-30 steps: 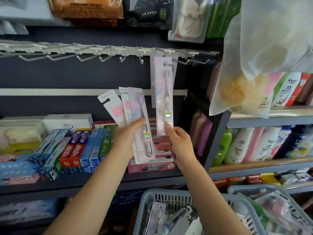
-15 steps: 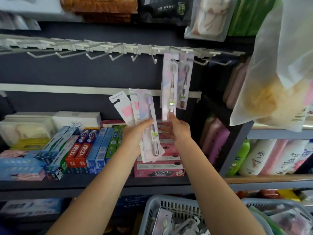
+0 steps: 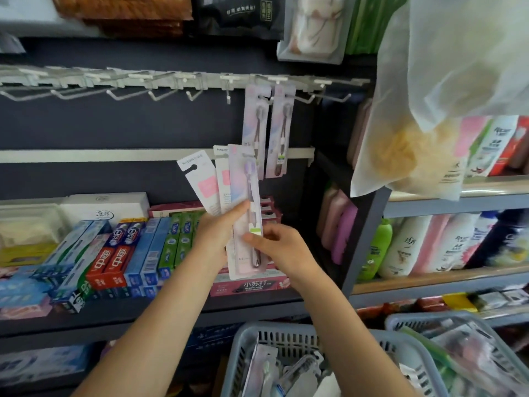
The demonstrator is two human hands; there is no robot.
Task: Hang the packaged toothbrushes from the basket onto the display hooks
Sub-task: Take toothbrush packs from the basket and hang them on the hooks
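A: hands? L hand [image 3: 220,233] mid-frame grips a fan of packaged toothbrushes [image 3: 229,202], thumb across the front pack. R hand [image 3: 282,247] just beside it, fingertips [image 3: 250,236] curled onto the lower part of the front pack, looks like a pinch to pull it from the fan

B: task items where?

A: two packs [image 3: 267,130] already hang side by side on display hooks [image 3: 289,94] upper centre, rest in L hand + more in basket [image 3: 243,339] bottom centre

B: risks?

A: my guess: pulling the front pack drags the others out of the fan, grip's only thumb pressure, so they could drop. Also the hang hole is small, could miss the hook tip or knock the hung packs off. Empty hooks [image 3: 128,91] run to upper left, so room isn't the issue

B: containers?

A: grey slotted basket holds several loose packs lying jumbled, count unclear. 2nd basket [image 3: 406,322] lower right has clear-wrapped goods, can't tell what
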